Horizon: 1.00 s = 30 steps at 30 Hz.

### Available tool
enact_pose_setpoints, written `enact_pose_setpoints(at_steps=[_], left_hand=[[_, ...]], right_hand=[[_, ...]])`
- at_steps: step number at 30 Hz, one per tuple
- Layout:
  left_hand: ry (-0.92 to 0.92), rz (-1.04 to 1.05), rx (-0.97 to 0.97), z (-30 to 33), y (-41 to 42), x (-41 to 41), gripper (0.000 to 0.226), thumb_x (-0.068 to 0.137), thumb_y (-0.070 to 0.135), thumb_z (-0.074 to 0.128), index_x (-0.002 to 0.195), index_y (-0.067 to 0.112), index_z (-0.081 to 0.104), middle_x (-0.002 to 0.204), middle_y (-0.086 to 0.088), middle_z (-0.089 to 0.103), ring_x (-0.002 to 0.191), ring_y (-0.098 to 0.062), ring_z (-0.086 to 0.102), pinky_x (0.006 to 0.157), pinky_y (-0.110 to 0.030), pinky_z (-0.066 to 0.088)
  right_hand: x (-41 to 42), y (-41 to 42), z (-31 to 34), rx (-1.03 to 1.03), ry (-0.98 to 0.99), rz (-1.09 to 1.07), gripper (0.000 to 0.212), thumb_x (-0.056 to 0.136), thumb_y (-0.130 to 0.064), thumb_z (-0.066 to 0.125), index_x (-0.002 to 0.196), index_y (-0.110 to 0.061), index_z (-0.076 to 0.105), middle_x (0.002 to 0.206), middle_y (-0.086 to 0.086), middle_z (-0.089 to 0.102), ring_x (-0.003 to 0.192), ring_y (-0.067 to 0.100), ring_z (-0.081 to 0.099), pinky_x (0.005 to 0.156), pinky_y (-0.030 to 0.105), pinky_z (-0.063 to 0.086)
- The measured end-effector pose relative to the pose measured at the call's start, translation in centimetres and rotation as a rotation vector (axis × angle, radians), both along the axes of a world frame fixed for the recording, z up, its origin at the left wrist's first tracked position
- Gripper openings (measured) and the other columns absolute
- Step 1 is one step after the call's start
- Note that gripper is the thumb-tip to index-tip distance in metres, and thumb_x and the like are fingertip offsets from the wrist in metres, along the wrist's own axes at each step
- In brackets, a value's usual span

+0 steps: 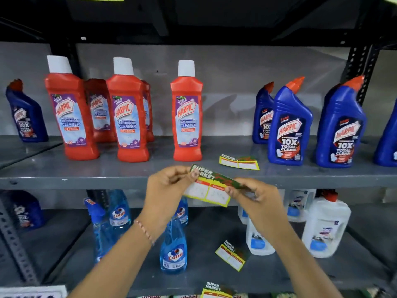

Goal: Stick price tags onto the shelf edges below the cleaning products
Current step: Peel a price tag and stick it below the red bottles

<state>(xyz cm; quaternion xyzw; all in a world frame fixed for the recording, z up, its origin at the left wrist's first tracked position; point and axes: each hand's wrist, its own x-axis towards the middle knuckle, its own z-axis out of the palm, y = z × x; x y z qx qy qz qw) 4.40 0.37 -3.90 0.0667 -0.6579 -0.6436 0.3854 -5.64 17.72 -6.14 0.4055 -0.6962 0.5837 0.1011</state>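
A green, yellow and white price tag (209,191) marked "SUPER MARKET" is held tilted in front of the grey shelf edge (86,182). My left hand (169,183) pinches its upper left corner and my right hand (253,194) grips its right end. The tag sits just below and right of a red Harpic bathroom cleaner bottle (187,121). Two more red bottles (129,117) stand further left on the same shelf. A second tag (239,162) lies flat on that shelf, to the right of my hands.
Blue Harpic toilet cleaner bottles (289,127) stand right and far left on the upper shelf. The lower shelf holds blue Colin spray bottles (173,248), white bottles (326,226) and a loose tag (231,254). Another tag (216,291) shows at the bottom edge.
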Motion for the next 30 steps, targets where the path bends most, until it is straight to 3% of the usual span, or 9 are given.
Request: enact_pose_setpoints(at_steps=[2,4,8,12,16,23,27,30], left_hand=[[0.001,0.082,0.097,-1.9,-0.8,2.2,0.005,0.080,0.005,0.073,0.085,0.005,0.074,0.070,-0.001,0.077,0.061,-0.006,0.068,0.054,-0.013,0.053],[-0.007,0.163,0.171,-3.5,-2.0,4.0,0.004,0.080,0.004,0.072,0.083,0.006,0.074,0.069,0.001,0.077,0.061,-0.006,0.068,0.053,-0.012,0.051],[0.002,0.294,0.283,-4.8,-5.6,6.9,0.006,0.082,0.006,0.071,0.079,0.011,0.071,0.068,0.000,0.074,0.065,-0.013,0.065,0.057,-0.022,0.051],[0.015,0.383,0.291,-4.7,-9.5,8.7,0.002,0.082,0.005,0.071,0.082,0.007,0.071,0.073,-0.009,0.071,0.073,-0.023,0.062,0.073,-0.040,0.050],[0.004,0.434,0.217,-4.5,-13.0,9.6,0.007,0.082,0.010,0.073,0.079,0.004,0.071,0.075,-0.017,0.069,0.070,-0.025,0.058,0.067,-0.042,0.050],[-0.027,0.435,0.134,-4.5,-15.9,9.4,0.010,0.074,0.015,0.080,0.078,0.008,0.074,0.078,-0.022,0.075,0.071,-0.026,0.068,0.079,-0.056,0.059],[-0.040,0.452,0.084,-4.0,-16.3,9.3,0.018,0.069,0.025,0.084,0.069,0.011,0.073,0.069,-0.015,0.076,0.068,-0.030,0.073,0.071,-0.047,0.061],[-0.053,0.461,0.068,-3.8,-16.7,9.6,0.031,0.064,0.034,0.086,0.058,0.009,0.068,0.057,-0.009,0.070,0.049,-0.016,0.057,0.051,-0.030,0.050]], right_hand=[[1.4,-1.7,-0.4,-0.071,-0.055,0.056,0.043,0.083,-0.013,0.074,0.115,-0.040,0.066,0.084,-0.013,0.072,0.084,0.006,0.067,0.071,0.010,0.050],[2.9,-4.0,-0.7,-0.029,0.022,0.062,0.054,0.084,-0.011,0.073,0.126,-0.041,0.059,0.089,-0.010,0.071,0.090,0.004,0.065,0.080,0.009,0.049],[5.8,-9.9,-1.1,-0.019,0.215,0.000,0.026,0.083,-0.009,0.073,0.098,-0.030,0.075,0.094,-0.022,0.072,0.093,-0.006,0.063,0.086,0.015,0.047],[8.2,-15.5,-1.8,-0.011,0.258,-0.061,0.017,0.079,-0.023,0.076,0.094,-0.031,0.074,0.094,-0.028,0.065,0.089,-0.003,0.063,0.091,0.038,0.045],[9.8,-19.2,-2.3,0.001,0.281,-0.156,0.019,0.080,-0.025,0.077,0.096,-0.034,0.073,0.101,-0.021,0.067,0.095,-0.005,0.059,0.096,0.023,0.025],[10.6,-21.9,-2.7,-0.025,0.317,-0.306,0.019,0.078,-0.024,0.075,0.095,-0.031,0.075,0.100,-0.014,0.069,0.097,-0.002,0.057,0.093,0.019,0.022],[11.0,-22.3,-2.9,-0.043,0.368,-0.369,0.016,0.081,-0.022,0.071,0.095,-0.028,0.076,0.096,-0.011,0.068,0.093,0.000,0.057,0.089,0.029,0.031],[11.1,-22.4,-3.6,-0.056,0.441,-0.448,0.022,0.083,-0.015,0.069,0.100,-0.027,0.075,0.096,-0.005,0.063,0.092,0.007,0.056,0.087,0.036,0.036]])
